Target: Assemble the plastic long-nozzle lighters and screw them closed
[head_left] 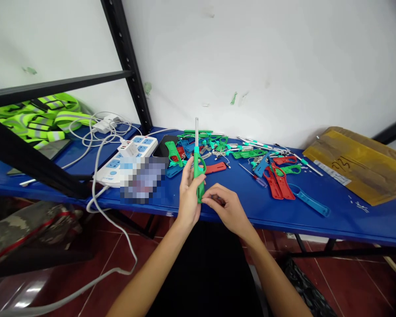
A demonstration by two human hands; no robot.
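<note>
In my left hand [188,193] is a green long-necked gas lighter [198,176], upright, its metal tube pointing away toward the wall. My right hand [225,203] pinches at the lighter's lower end with thumb and forefinger; anything small between those fingertips cannot be made out. Behind my hands lies a heap of lighter parts [214,143]: green, blue and red handle shells and metal tubes. To the right are red handle shells [279,182], a blue handle shell [312,201] and a small screwdriver [260,180].
On the blue table [251,215], a white power strip [114,165] with cables and a dark phone [165,145] stand left. A taped cardboard box [363,163] is at the right. A black metal post [128,61] rises at the back left, near reflective vests [39,116].
</note>
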